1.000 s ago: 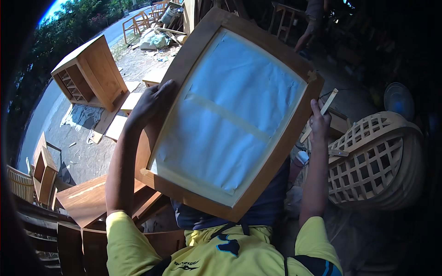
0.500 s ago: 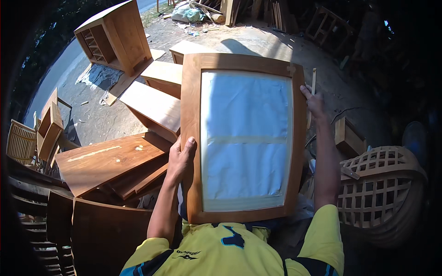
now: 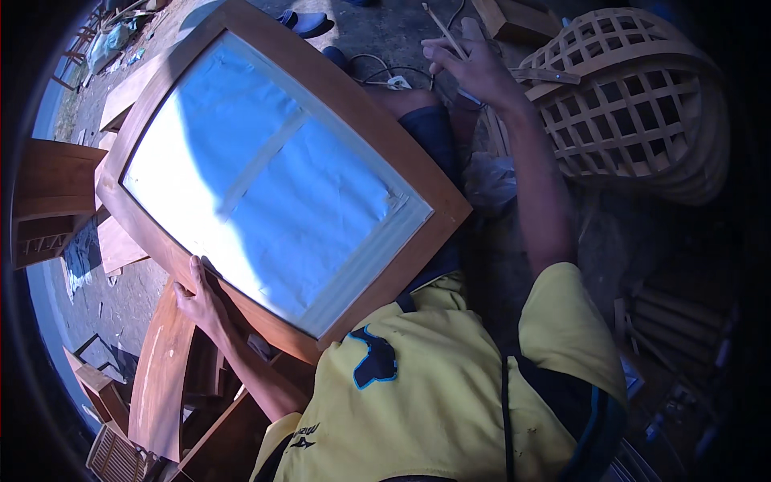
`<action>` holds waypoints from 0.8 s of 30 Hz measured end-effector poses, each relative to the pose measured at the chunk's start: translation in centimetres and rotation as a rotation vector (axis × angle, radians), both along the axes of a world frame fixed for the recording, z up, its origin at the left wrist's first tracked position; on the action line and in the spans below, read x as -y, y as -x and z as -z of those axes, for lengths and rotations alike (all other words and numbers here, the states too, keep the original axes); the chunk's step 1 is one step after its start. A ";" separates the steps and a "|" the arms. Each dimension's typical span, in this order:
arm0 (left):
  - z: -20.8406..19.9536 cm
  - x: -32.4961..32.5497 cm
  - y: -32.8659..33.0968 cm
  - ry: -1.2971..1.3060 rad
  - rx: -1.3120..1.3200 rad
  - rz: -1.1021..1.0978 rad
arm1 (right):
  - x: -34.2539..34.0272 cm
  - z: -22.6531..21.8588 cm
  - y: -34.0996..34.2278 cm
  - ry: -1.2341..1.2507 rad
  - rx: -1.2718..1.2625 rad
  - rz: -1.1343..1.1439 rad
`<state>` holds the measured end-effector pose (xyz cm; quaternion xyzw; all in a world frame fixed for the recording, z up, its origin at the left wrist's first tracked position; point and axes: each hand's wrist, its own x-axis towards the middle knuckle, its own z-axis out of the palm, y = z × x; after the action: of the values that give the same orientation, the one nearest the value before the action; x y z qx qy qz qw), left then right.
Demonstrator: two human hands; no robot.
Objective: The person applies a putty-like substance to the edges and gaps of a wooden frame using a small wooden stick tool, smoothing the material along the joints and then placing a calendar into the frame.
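A brown wooden framed panel (image 3: 393, 120) lies tilted across my lap. White sheeting (image 3: 321, 185) covers its middle, with tape strips along its border and across its centre; bright sun falls on part of it. My left hand (image 3: 202, 301) grips the panel's lower left edge, fingers partly hidden behind the wood. To the panel's right, and apart from it, my right hand (image 3: 478, 68) is closed around a thin pale stick (image 3: 444, 30). The stick's upper end points up and left; its lower end is hidden by the hand.
At right stands a woven wooden lattice piece (image 3: 626, 112), with a small wooden box (image 3: 514, 20) above it. A cable (image 3: 373, 60) and a blue shoe (image 3: 307, 22) lie on the floor. Wooden boards (image 3: 161, 369) and a cabinet (image 3: 56, 193) stand on the left.
My view has swung right. The panel now leans over to the left instead of standing upright. My right hand has let go of the panel's edge and moved away with the stick.
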<state>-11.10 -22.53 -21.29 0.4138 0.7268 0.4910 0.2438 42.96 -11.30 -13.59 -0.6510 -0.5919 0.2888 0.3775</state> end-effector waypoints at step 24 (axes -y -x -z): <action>-7.0 -14.1 -19.4 -0.622 -0.791 0.822 | 28.1 7.3 8.0 -0.020 0.256 0.173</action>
<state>8.32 -8.44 -14.29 0.8590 0.3682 0.3557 -0.0057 35.00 -39.45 -20.85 -0.7273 -0.5797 0.1640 0.3288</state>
